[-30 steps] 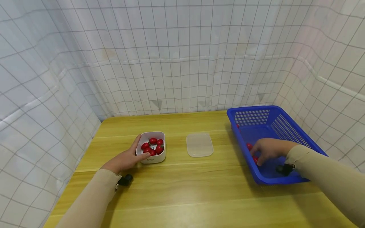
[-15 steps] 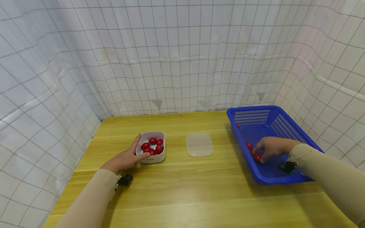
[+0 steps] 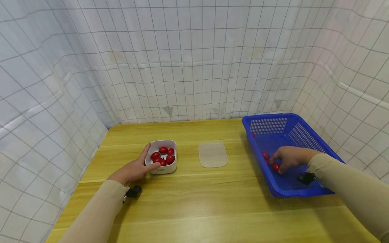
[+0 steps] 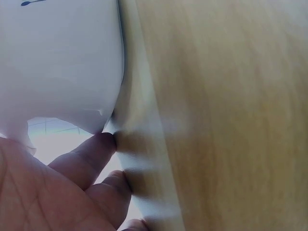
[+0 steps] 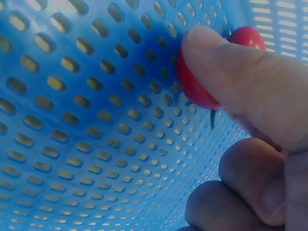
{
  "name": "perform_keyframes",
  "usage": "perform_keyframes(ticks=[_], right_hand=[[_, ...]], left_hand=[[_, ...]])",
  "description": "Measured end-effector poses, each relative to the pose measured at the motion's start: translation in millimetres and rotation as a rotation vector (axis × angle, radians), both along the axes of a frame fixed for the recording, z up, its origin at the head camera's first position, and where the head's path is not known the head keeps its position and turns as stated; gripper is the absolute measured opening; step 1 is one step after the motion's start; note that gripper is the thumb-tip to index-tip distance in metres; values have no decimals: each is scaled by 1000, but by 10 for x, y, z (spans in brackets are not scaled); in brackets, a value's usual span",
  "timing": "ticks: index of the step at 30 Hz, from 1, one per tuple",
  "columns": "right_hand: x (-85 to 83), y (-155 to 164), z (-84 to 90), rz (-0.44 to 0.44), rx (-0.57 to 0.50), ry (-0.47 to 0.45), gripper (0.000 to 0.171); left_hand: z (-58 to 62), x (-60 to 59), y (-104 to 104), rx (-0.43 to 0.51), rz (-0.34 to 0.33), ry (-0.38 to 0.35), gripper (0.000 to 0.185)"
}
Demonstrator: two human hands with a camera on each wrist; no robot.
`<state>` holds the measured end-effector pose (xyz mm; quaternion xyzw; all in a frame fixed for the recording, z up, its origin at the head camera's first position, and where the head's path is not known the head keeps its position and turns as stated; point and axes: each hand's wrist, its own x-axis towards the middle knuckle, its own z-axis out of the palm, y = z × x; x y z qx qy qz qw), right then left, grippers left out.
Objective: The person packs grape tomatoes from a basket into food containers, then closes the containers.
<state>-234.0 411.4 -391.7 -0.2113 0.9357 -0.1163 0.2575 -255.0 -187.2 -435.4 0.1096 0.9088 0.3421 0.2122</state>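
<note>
A small white container [image 3: 165, 170] with several cherry tomatoes [image 3: 163, 150] inside stands on the left of the table. My left hand [image 3: 133, 171] holds it at its left side, the thumb over the front rim; in the left wrist view the fingertips [image 4: 107, 140] rest low by its wall. On the right, my right hand [image 3: 290, 157] is down in a blue basket [image 3: 275, 193]. Its thumb [image 5: 207, 41] and fingers pinch a red cherry tomato [image 5: 195, 89] with a green stem. More tomatoes [image 3: 265, 155] lie beside it along the basket's left wall.
A translucent square lid [image 3: 212, 154] lies flat on the wooden table [image 3: 194, 206] between container and basket. Another tomato [image 3: 253, 134] shows by the basket's far left corner. A white gridded curtain [image 3: 194, 67] hangs behind and at both sides.
My right hand has drawn slightly up and right within the basket, and the tomato it pinches has shifted off the left wall. The left hand and container have stayed put.
</note>
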Motion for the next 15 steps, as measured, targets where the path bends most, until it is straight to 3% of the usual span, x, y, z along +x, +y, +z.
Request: perform_keyframes(ticks=[15], right_hand=[[-51, 101, -1, 4, 22, 30, 36]], left_hand=[[0, 2, -5, -13, -6, 15, 114]])
